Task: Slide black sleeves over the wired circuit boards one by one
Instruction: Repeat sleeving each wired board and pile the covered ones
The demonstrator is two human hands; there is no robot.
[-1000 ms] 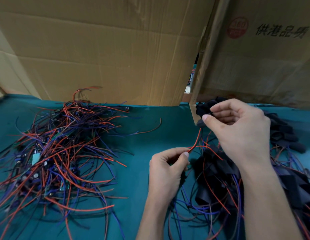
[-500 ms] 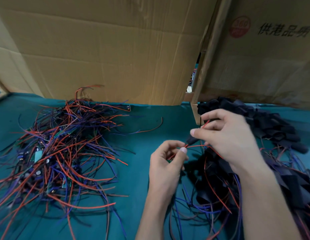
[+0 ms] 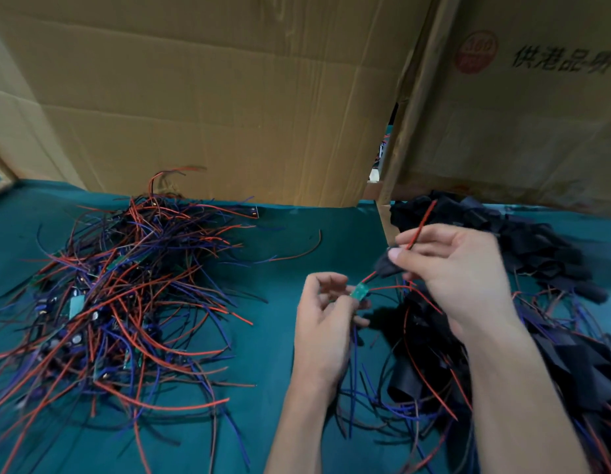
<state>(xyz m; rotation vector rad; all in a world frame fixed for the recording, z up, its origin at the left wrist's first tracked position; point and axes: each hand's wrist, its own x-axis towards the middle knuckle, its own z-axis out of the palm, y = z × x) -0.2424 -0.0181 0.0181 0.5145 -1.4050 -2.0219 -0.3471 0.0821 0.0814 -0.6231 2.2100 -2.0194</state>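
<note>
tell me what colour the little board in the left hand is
Green circuit board, seen in the head view.

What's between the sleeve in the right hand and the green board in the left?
Nothing visible blocks it. The black sleeve, pinched by the right hand, is already threaded on the red wire, which runs straight down to the green board held in the left hand.

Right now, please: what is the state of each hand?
Left hand: pinches the small green circuit board.
Right hand: pinches the black sleeve, with a thin red wire through it.
</note>
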